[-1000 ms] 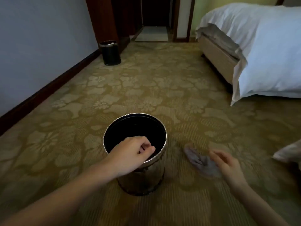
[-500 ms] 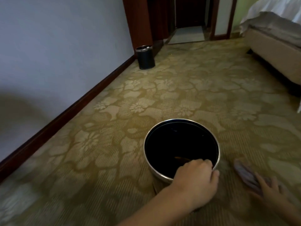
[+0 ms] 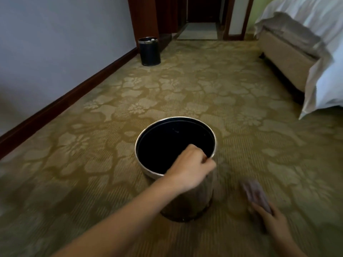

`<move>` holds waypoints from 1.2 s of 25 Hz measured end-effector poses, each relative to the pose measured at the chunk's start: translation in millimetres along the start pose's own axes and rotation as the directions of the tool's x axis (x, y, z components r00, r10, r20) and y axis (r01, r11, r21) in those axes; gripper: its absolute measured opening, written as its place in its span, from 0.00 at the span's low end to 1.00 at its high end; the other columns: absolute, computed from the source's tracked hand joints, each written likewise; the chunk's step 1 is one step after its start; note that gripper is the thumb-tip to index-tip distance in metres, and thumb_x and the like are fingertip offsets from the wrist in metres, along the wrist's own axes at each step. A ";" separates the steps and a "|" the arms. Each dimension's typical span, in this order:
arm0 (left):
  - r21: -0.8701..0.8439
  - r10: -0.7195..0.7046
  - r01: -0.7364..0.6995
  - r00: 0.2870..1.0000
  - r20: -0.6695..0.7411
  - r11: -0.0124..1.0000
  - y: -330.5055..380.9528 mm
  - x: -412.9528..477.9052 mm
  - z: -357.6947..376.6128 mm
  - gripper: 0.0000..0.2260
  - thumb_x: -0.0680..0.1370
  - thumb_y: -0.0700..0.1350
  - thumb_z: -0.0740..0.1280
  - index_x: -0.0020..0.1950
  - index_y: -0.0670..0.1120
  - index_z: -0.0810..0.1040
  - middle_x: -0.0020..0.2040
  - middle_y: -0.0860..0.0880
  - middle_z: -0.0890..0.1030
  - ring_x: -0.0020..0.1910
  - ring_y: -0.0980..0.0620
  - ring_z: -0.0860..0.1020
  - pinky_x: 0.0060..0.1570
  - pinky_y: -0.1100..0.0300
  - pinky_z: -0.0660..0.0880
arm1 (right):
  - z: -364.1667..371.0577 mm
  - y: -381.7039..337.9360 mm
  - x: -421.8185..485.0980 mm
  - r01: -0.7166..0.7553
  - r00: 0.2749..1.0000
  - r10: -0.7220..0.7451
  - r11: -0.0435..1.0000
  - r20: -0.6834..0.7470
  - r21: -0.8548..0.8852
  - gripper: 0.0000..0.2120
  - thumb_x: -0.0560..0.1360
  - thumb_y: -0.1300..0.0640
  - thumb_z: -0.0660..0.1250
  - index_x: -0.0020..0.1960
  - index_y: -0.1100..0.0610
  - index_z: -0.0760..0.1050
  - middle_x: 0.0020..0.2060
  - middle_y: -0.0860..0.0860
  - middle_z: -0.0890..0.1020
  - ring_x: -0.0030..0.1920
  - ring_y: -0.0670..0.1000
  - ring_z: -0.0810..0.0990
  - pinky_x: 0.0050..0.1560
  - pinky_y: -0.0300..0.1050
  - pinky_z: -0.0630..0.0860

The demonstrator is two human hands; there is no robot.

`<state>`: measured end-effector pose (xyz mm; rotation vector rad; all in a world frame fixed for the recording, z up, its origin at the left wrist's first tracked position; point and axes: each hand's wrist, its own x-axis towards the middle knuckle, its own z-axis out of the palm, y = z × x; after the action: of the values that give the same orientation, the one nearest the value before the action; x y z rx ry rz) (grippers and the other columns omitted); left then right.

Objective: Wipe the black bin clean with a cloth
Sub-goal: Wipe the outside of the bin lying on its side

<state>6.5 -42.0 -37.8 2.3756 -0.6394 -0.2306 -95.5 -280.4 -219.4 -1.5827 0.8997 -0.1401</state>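
The black chrome-rimmed bin (image 3: 163, 145) stands on the gold patterned carpet (image 3: 74, 164), left hand (image 3: 193, 164) clenched on its rim, right hand (image 3: 272, 219) touching the grey cloth (image 3: 254, 191) beside it (grasp indeterminate); uneven pull may tip it.

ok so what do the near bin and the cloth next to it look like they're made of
The bin is probably metal: its thin rim is a bright silvery band catching light. Inside is smooth dark black, maybe paint or a liner; the outer wall is too blurred to judge. The cloth looks like soft matte fabric, greyish-mauve and limp, with no fixed shape; blur hides its weave.
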 end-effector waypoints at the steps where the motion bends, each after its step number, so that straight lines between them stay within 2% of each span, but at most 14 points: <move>1: -0.054 -0.015 0.013 0.999 -0.040 0.998 0.2 -0.2 -12.1 0.15 0.74 0.49 0.63 0.32 0.40 0.74 0.35 0.43 0.75 0.35 0.48 0.75 0.39 0.52 0.69 | -2.9 -4.5 -9.1 -0.074 0.997 0.070 0.987 0.028 0.141 0.07 0.77 0.65 0.69 0.53 0.67 0.80 0.46 0.63 0.83 0.43 0.56 0.80 0.50 0.49 0.74; 3: -0.247 -0.130 0.104 0.987 -0.091 0.963 0.5 -2.2 -38.9 0.14 0.74 0.50 0.62 0.31 0.44 0.73 0.28 0.48 0.72 0.29 0.49 0.72 0.37 0.53 0.65 | -5.4 -14.1 -30.9 -0.246 0.963 0.173 0.880 0.207 0.406 0.11 0.79 0.57 0.65 0.54 0.64 0.81 0.41 0.61 0.86 0.41 0.57 0.85 0.51 0.54 0.78; 5: -0.462 -0.289 0.210 0.952 -0.106 0.862 -2.4 -6.9 -56.4 0.12 0.79 0.50 0.60 0.38 0.46 0.73 0.37 0.46 0.74 0.36 0.43 0.74 0.42 0.53 0.67 | -6.3 -32.2 -47.9 -0.325 0.934 0.163 0.756 0.318 0.568 0.11 0.75 0.53 0.67 0.47 0.58 0.86 0.42 0.55 0.87 0.41 0.55 0.87 0.47 0.54 0.83; 7: -0.616 -0.415 0.255 0.901 -0.129 0.745 -6.8 -15.1 -53.3 0.12 0.81 0.49 0.57 0.42 0.45 0.73 0.42 0.44 0.75 0.40 0.45 0.74 0.43 0.53 0.70 | -11.8 -48.1 -52.8 -0.309 0.941 0.125 0.696 0.315 0.648 0.12 0.75 0.50 0.67 0.50 0.54 0.87 0.49 0.55 0.87 0.48 0.56 0.87 0.50 0.56 0.82; 9: -0.702 -0.450 0.229 0.881 -0.145 0.675 -7.2 -22.8 -33.0 0.13 0.81 0.48 0.54 0.49 0.43 0.75 0.47 0.42 0.77 0.44 0.44 0.75 0.49 0.46 0.73 | -28.7 -64.4 -52.1 -0.270 0.956 0.102 0.668 0.274 0.693 0.15 0.77 0.48 0.65 0.57 0.54 0.84 0.55 0.55 0.86 0.53 0.57 0.86 0.55 0.58 0.77; 11: -0.781 -0.453 0.175 0.879 -0.150 0.599 -6.3 -30.5 -9.2 0.16 0.82 0.49 0.53 0.52 0.42 0.77 0.49 0.39 0.79 0.49 0.39 0.78 0.54 0.40 0.74 | -52.8 -82.2 -51.9 -0.145 0.982 0.014 0.696 0.187 0.704 0.14 0.78 0.50 0.65 0.56 0.53 0.85 0.56 0.54 0.86 0.51 0.55 0.86 0.51 0.54 0.78; 13: -0.833 -0.438 0.112 0.883 -0.166 0.542 -10.5 -32.1 14.1 0.18 0.83 0.48 0.51 0.49 0.39 0.77 0.46 0.36 0.80 0.47 0.35 0.79 0.51 0.40 0.76 | -68.1 -91.7 -54.4 -0.074 0.989 -0.039 0.712 0.144 0.698 0.13 0.78 0.52 0.65 0.58 0.53 0.84 0.56 0.54 0.85 0.52 0.53 0.86 0.50 0.52 0.78; 18: -0.727 -0.516 0.300 0.852 -0.087 0.618 -51.7 -52.1 55.9 0.19 0.84 0.46 0.51 0.46 0.36 0.76 0.40 0.38 0.77 0.36 0.44 0.76 0.35 0.54 0.73 | -64.0 -70.3 -65.3 -0.060 0.986 -0.038 0.833 0.165 0.549 0.16 0.76 0.54 0.65 0.63 0.55 0.79 0.56 0.58 0.85 0.56 0.59 0.83 0.55 0.56 0.76; 21: -0.555 -0.425 0.326 0.903 -0.056 0.766 -82.5 -56.6 41.4 0.25 0.84 0.50 0.50 0.37 0.39 0.76 0.35 0.40 0.79 0.35 0.45 0.77 0.40 0.53 0.73 | -56.8 -59.9 -68.8 0.070 0.997 -0.074 0.952 0.004 0.298 0.09 0.78 0.55 0.67 0.55 0.57 0.81 0.51 0.60 0.86 0.49 0.56 0.85 0.46 0.50 0.77; 23: -0.532 -0.409 0.332 0.912 -0.029 0.778 -90.9 -53.1 29.7 0.25 0.84 0.53 0.51 0.36 0.44 0.79 0.35 0.44 0.83 0.38 0.46 0.81 0.45 0.53 0.74 | -68.2 -61.0 -67.0 0.179 0.981 -0.161 0.966 -0.108 0.185 0.08 0.77 0.56 0.69 0.56 0.55 0.79 0.52 0.59 0.85 0.51 0.55 0.84 0.49 0.50 0.78; 24: -0.553 -0.418 0.344 0.908 -0.010 0.759 -91.8 -51.8 26.6 0.24 0.84 0.52 0.52 0.36 0.45 0.80 0.36 0.47 0.84 0.40 0.49 0.81 0.45 0.53 0.73 | -77.3 -64.5 -66.1 0.223 0.970 -0.205 0.963 -0.131 0.148 0.12 0.77 0.55 0.69 0.60 0.54 0.76 0.55 0.57 0.83 0.54 0.55 0.83 0.54 0.52 0.77; 26: -0.591 -0.403 0.339 0.915 0.027 0.732 -92.7 -48.1 25.9 0.20 0.83 0.49 0.55 0.39 0.50 0.83 0.37 0.54 0.85 0.40 0.53 0.81 0.41 0.56 0.71 | -99.8 -72.7 -65.3 0.291 0.953 -0.279 0.951 -0.115 0.102 0.21 0.77 0.55 0.70 0.69 0.52 0.72 0.60 0.54 0.81 0.58 0.54 0.81 0.62 0.56 0.75; 27: -0.596 -0.387 0.330 0.922 0.036 0.732 -93.1 -46.5 25.9 0.19 0.83 0.47 0.56 0.39 0.52 0.83 0.37 0.55 0.85 0.40 0.54 0.81 0.41 0.57 0.71 | -108.5 -77.6 -66.3 0.321 0.946 -0.314 0.942 -0.079 0.097 0.21 0.77 0.55 0.69 0.70 0.51 0.72 0.60 0.55 0.82 0.59 0.56 0.81 0.63 0.59 0.74; 30: -0.604 -0.361 0.310 0.932 0.040 0.734 -94.5 -46.1 22.3 0.15 0.83 0.46 0.57 0.43 0.49 0.81 0.37 0.54 0.84 0.40 0.57 0.81 0.42 0.58 0.69 | -117.1 -90.0 -78.9 0.364 0.930 -0.367 0.928 0.024 0.078 0.14 0.75 0.55 0.70 0.61 0.54 0.80 0.52 0.58 0.85 0.55 0.63 0.83 0.60 0.64 0.75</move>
<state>-4.0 31.5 -115.5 1.8360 -0.0525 -0.4254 -174.0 -329.6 -80.0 -1.6662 0.5540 -0.4007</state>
